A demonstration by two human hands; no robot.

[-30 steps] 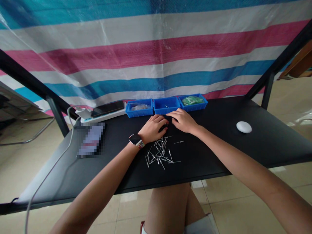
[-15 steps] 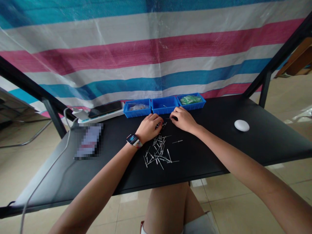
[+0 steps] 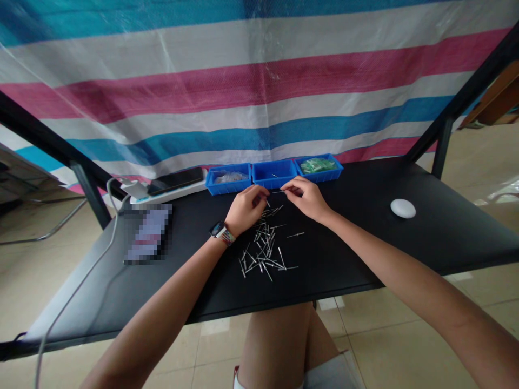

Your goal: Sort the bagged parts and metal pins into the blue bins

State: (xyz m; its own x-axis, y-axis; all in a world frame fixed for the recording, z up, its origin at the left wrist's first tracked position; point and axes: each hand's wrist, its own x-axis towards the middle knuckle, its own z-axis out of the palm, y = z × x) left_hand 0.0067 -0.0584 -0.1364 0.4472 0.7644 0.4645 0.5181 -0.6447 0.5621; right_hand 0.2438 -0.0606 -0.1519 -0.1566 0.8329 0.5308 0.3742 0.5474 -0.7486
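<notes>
A loose pile of silver blind rivets (image 3: 263, 246) lies on the black table, below my hands. My right hand (image 3: 306, 197) pinches one blind rivet (image 3: 277, 192), whose thin pin points left toward my other hand. Close by on the left, my left hand (image 3: 246, 208) has its fingers curled, with another rivet (image 3: 268, 203) sticking out beneath the fingertips. A watch (image 3: 219, 229) is on the left wrist. Just behind both hands stands the middle blue bin (image 3: 273, 183), with a rivet (image 3: 274, 175) inside it.
The left blue bin (image 3: 227, 187) holds clear plastic bags; the right blue bin (image 3: 320, 175) holds green packets. Farther left are a white power strip (image 3: 178, 194) with a dark phone (image 3: 176, 181) on it and a blurred-out item (image 3: 148, 235). A white rounded object (image 3: 403, 208) sits at right.
My left hand has lifted slightly off the pile, uncovering more rivets under it. My right hand has shifted slightly up and left, and the rivet in its fingers now shows between the hands.
</notes>
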